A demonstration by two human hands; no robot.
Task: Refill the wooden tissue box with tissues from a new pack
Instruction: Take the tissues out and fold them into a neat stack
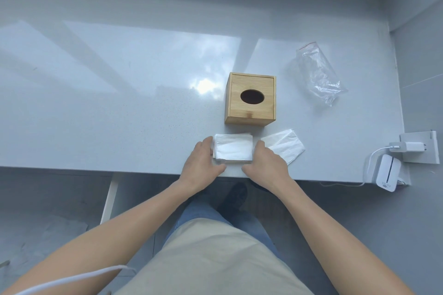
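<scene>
Standing at the lower middle of the frame: a person in a beige top, blue trousers and dark shoes, both bare forearms reaching up to the near edge of the white table (119,112).

Left hand (200,166): against the left side of the tissue stack (233,148), fingers curved round its edge, thumb at the near side.

Right hand (266,165): against the stack's right side, fingers likewise curved; the two together make one grip on the stack, which lies flat on the table just in front of the edge.

Loose tissue sheets (285,146): just right of the stack, partly under the right hand.

Wooden tissue box (250,99): centre of frame, just beyond the stack, upright, lid on, dark oval opening on top.

Clear plastic bag (317,72): upper right, apart from the box, crumpled, red strip at its far end.

White charger and cable (405,146), white device (387,172): right edge. Small marking on the device, unreadable.
</scene>
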